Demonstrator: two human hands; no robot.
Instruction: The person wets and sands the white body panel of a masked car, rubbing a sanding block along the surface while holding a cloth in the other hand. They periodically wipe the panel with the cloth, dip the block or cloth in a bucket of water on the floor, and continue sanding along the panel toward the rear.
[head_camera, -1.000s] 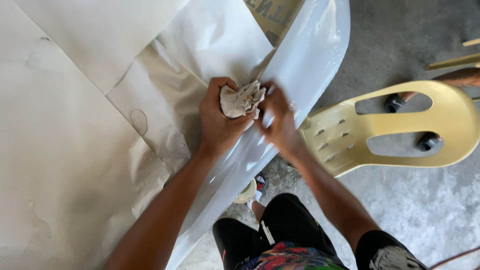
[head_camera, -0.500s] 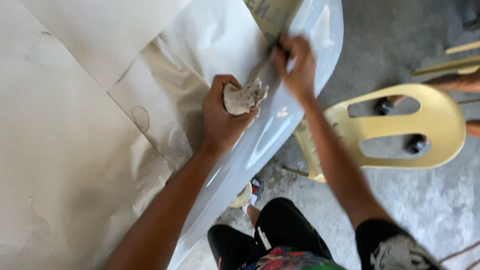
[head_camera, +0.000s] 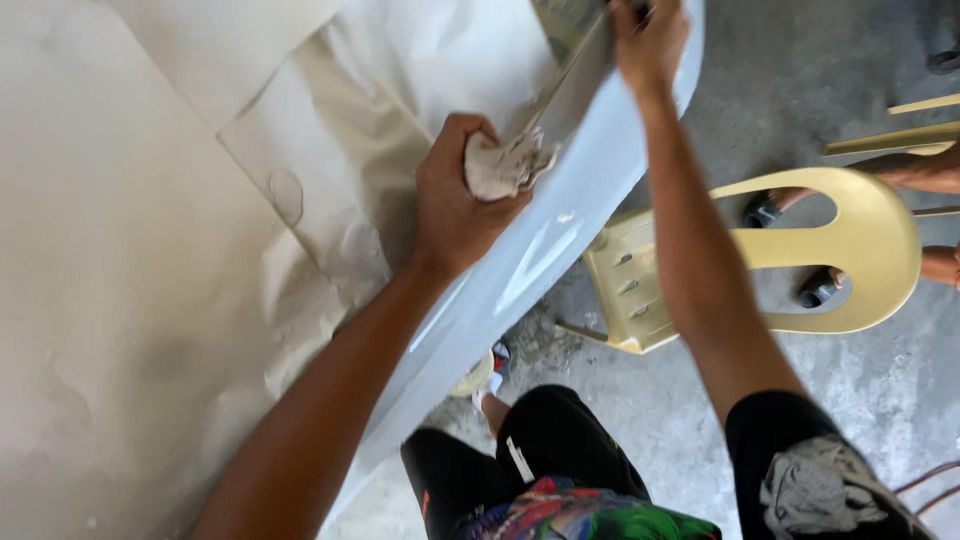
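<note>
My left hand (head_camera: 455, 205) is closed around a crumpled wad of beige masking tape (head_camera: 505, 165), held against the edge of a glossy white painted panel (head_camera: 540, 260). My right hand (head_camera: 650, 40) is stretched toward the top of the view and pinches a long strip of tape (head_camera: 565, 85). The strip runs taut from the wad up along the panel's edge to that hand. Beige masking paper (head_camera: 150, 250) covers the surface left of the panel.
A pale yellow plastic chair (head_camera: 850, 250) stands on the concrete floor to the right of the panel. Another person's bare legs (head_camera: 930, 175) and dark sandals (head_camera: 770, 210) show behind it. My black shorts and knees are at the bottom.
My right hand left the wad and travelled up along the panel's edge, drawing a strip of tape out with it. My left hand kept hold of the wad.
</note>
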